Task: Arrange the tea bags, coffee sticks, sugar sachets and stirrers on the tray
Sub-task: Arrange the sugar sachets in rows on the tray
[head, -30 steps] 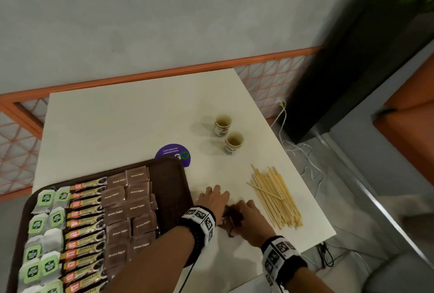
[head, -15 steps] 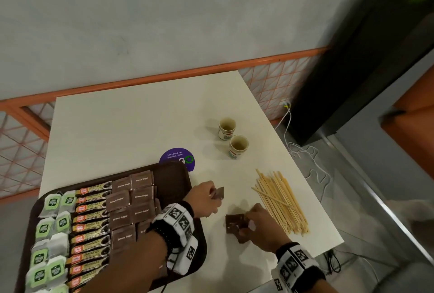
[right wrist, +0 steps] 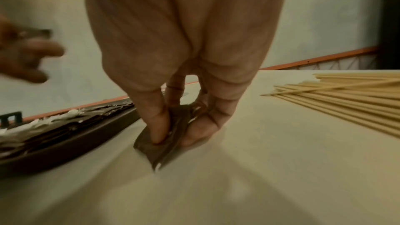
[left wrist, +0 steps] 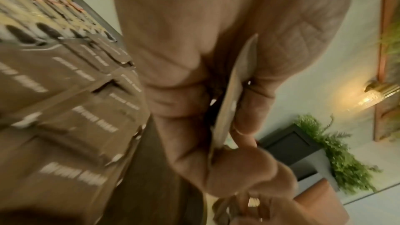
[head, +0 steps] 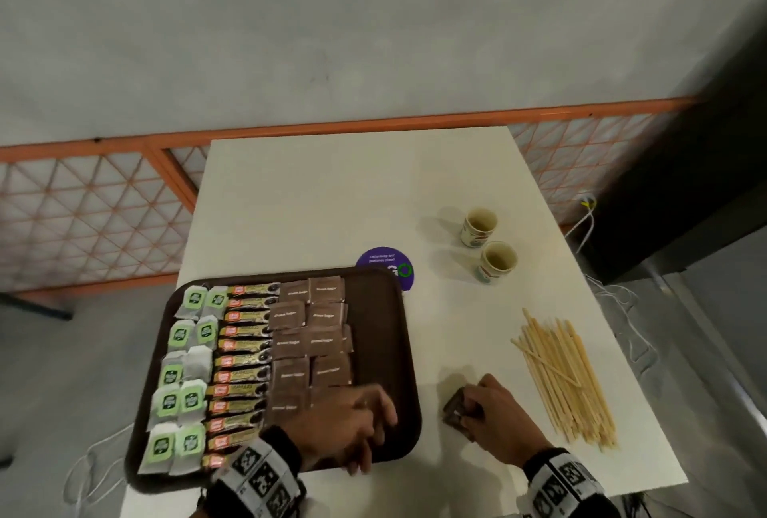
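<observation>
a person's two hands work at a white table (head: 332, 202). the left hand (head: 352, 426) hovers over the near right corner of a dark brown tray (head: 386, 351), and the left wrist view shows a single flat sachet (left wrist: 233, 91) pinched edge-on between its thumb and fingers. beyond and to the left of that hand, the tray carries rows of brown sugar sachets (head: 309, 335), then a column of coffee sticks (head: 245, 368), and farthest left the green and white tea bags (head: 182, 372).

the right hand (head: 498, 422) is on the bare table just to the right of the tray. its fingers (right wrist: 159, 126) are curled down onto a small stack of brown sachets (right wrist: 160, 150), with the thumb on the other side, gripping the stack against the table surface.

to the right of the right hand, a loose pile of wooden stirrers (head: 568, 376) lies on the table, apart from the hand. well beyond both hands stand two small paper cups (head: 487, 243), and a round purple sticker (head: 386, 262) shows at the far right corner of the tray.
</observation>
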